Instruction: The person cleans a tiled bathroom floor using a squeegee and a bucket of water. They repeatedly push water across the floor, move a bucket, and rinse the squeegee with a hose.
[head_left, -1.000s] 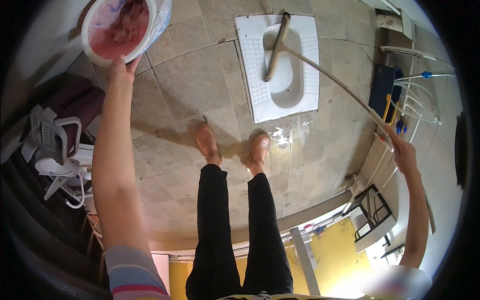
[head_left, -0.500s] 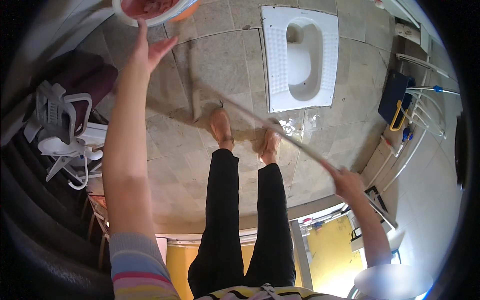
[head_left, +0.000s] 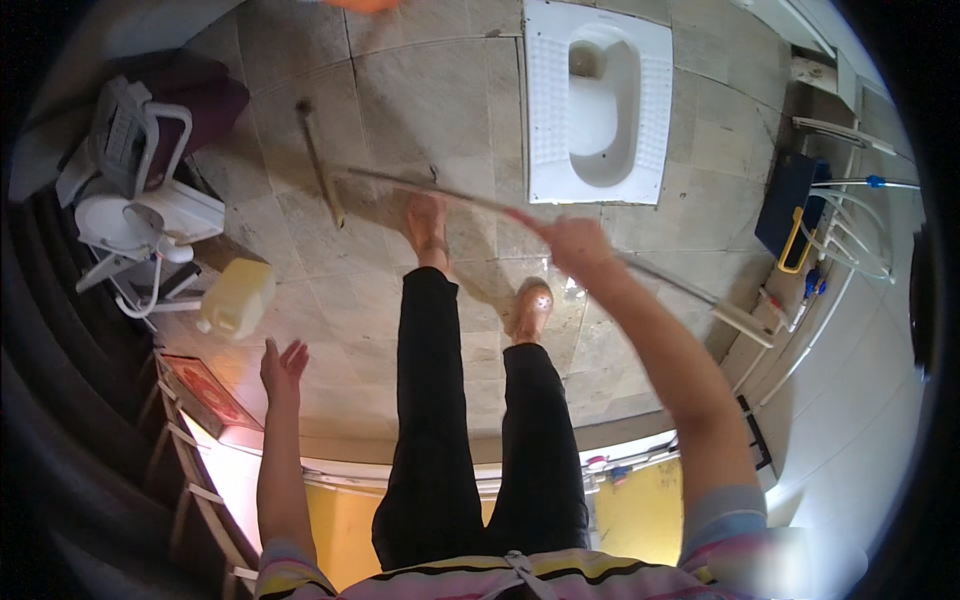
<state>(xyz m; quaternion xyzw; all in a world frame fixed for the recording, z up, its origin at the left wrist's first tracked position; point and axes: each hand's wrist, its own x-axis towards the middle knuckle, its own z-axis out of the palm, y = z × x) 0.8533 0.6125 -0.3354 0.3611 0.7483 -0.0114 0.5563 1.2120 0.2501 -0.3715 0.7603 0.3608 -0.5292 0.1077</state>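
My right hand [head_left: 580, 248] is closed around the long handle of a floor squeegee [head_left: 665, 280]. That handle slants across in front of my feet. At its left end, the narrow blade bar [head_left: 322, 165] lies at or close to the floor; I cannot tell if it touches. My left hand [head_left: 284, 370] is open and holds nothing, its fingers apart. Just beyond it stands a pale yellow plastic jug [head_left: 240, 298] with a light cap. A white squat toilet [head_left: 548, 150] is set in the tiled floor ahead, right of the middle.
At the left are white and grey plastic seats [head_left: 135, 215] and a dark maroon item [head_left: 210, 115]. A red patterned panel [head_left: 215, 390] sits near my left forearm. Along the right wall are a navy container [head_left: 785, 205] and white pipes [head_left: 820, 315]. Part of something orange [head_left: 362, 4] shows at the top edge.
My left hand has moved back from beside the bucket, which has left the view except for an orange part. My right hand has swung left and forward with the squeegee. The jug has come into sight.
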